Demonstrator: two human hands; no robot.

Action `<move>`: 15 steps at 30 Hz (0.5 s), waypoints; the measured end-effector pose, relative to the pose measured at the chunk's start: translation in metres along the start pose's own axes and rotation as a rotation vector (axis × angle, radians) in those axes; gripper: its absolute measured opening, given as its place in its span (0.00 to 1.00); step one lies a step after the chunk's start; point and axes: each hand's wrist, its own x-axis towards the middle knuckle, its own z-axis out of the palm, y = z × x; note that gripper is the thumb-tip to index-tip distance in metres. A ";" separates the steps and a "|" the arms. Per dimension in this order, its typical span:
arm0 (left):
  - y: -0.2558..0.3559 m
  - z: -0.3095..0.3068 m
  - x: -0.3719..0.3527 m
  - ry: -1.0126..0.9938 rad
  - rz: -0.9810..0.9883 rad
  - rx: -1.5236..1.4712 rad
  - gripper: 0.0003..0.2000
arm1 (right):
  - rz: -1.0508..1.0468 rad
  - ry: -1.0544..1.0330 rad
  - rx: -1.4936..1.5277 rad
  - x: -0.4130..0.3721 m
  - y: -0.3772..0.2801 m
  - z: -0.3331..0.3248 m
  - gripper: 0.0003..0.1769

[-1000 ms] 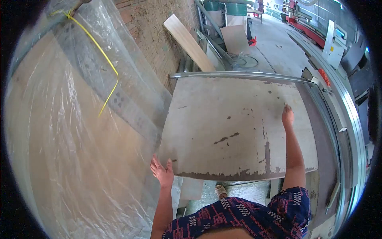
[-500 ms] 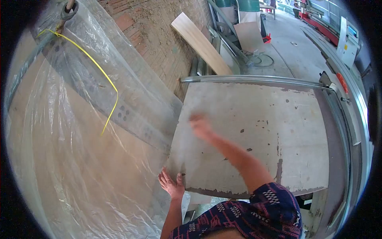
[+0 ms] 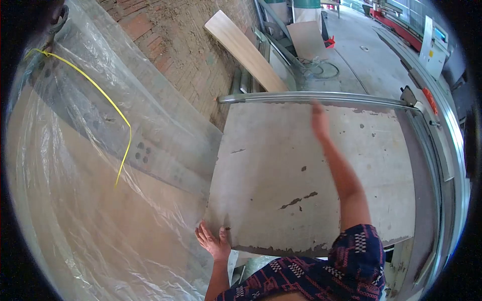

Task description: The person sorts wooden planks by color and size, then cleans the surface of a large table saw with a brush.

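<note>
Item: board (image 3: 281,175), large, grey, flat, with dark chips and a ragged near edge. It lies on a saw table (image 3: 427,165), its far edge along the metal rail (image 3: 311,96) and its left edge against a plastic sheet (image 3: 90,200). Left hand (image 3: 213,243): at the near left corner, fingers spread and open, bearing on the board rather than closed round it. Right hand (image 3: 319,120): arm stretched across the face, hand laid near the far edge just short of the rail; motion blur means I cannot tell whether the fingers lie flat or hook over the edge. Handling note, as a judgement: a board this wide is best steered from two well-separated points, as here. Keep the far edge square to the rail, press evenly so the near corner does not swing, and keep the plastic from catching under the left edge. Surroundings: yellow cord (image 3: 100,95) across the plastic, brick wall (image 3: 175,55) behind, pale plank (image 3: 246,50) leaning on it. Not determinable: the underside of the board and what supports it at the near edge; what the plastic covers, seen only as a tan shape; the right fingertips; any blade or slot in the table, which the board covers; the far machinery, too small to read.
</note>
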 end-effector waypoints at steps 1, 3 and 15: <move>-0.003 0.002 0.000 0.005 0.015 0.013 0.36 | 0.004 0.025 -0.164 0.026 0.045 -0.024 0.17; -0.002 0.001 0.000 0.013 0.029 0.034 0.34 | 0.122 0.028 -0.550 0.042 0.073 -0.071 0.20; 0.011 -0.008 0.007 0.000 0.018 0.001 0.34 | -0.162 -0.318 -0.748 0.010 0.024 0.176 0.22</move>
